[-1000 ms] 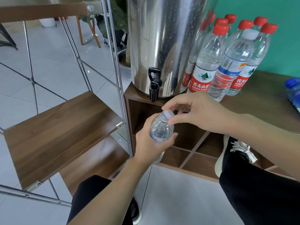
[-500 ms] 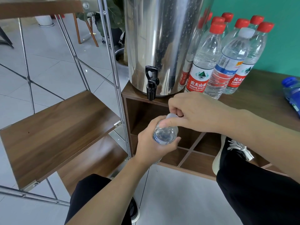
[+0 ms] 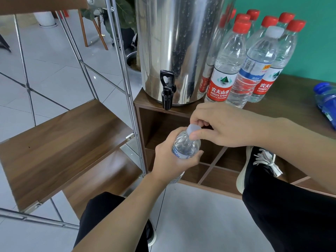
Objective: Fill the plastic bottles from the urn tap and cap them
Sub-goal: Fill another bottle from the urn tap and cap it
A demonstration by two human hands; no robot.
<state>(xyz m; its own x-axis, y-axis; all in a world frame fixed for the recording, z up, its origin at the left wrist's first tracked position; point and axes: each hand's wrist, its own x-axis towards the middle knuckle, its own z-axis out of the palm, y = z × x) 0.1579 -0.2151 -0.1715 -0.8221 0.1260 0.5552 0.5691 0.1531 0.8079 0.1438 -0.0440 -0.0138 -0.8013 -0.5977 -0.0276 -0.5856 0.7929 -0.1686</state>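
Right hand (image 3: 223,127) apparently lower on cap (image 3: 193,128).

Mirror-glossy steel urn (image 3: 180,50), clear smooth plastic bottle (image 3: 185,148), matt wood-grain shelf (image 3: 60,146), glossy floor tiles (image 3: 54,70)

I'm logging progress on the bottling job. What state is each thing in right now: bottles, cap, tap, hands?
Held bottle: upright, water inside, below the tap.
White cap: on the held bottle's neck.
Left hand: grips the held bottle's body.
Right hand: pinches the white cap.
Urn tap: no water running.
Red-capped bottles: upright, capped, beside the urn.
White-capped bottle: leaning, capped.
Blue bottle: lying on the cabinet top.
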